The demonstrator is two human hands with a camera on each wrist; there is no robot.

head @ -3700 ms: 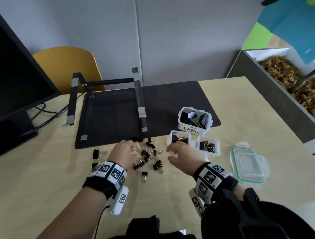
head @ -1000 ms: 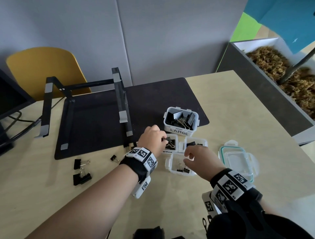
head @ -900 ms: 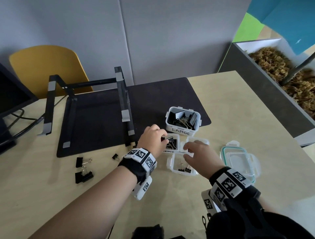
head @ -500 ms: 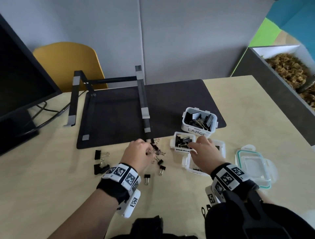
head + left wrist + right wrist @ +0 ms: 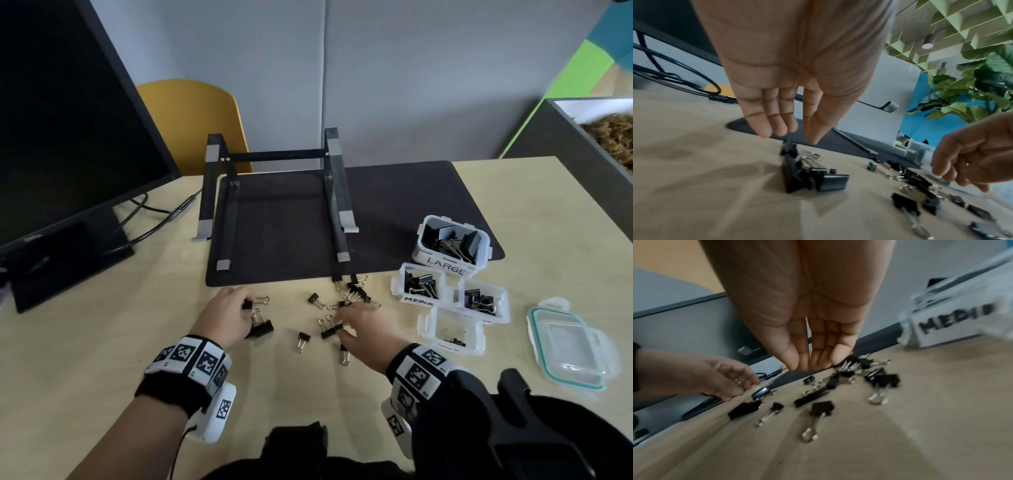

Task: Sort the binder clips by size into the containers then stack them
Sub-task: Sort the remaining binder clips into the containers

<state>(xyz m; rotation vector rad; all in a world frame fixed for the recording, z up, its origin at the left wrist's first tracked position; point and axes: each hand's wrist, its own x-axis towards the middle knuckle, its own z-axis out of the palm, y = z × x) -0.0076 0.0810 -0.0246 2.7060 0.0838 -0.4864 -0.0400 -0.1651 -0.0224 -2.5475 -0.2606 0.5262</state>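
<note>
Neither grip is holding anything: the left hand (image 5: pixel 224 317) is hovering with straight fingers (image 5: pixel 774 120) just above two larger binder clips (image 5: pixel 261 328) on the counter (image 5: pixel 102 342); the right hand (image 5: pixel 366 327) is reaching, fingers extended, over the scattered binder clips (image 5: pixel 352 294), fingertips near one clip (image 5: pixel 330 331). Beside it to the right are sitting the containers; the LARGE one (image 5: pixel 452 245), the medium one (image 5: pixel 421 287) and two others (image 5: pixel 454 330) are all holding clips.

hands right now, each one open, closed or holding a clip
Left hand: open, fingers straight above the binder clips, holding nothing.
Right hand: open, fingers straight, holding nothing.
</note>
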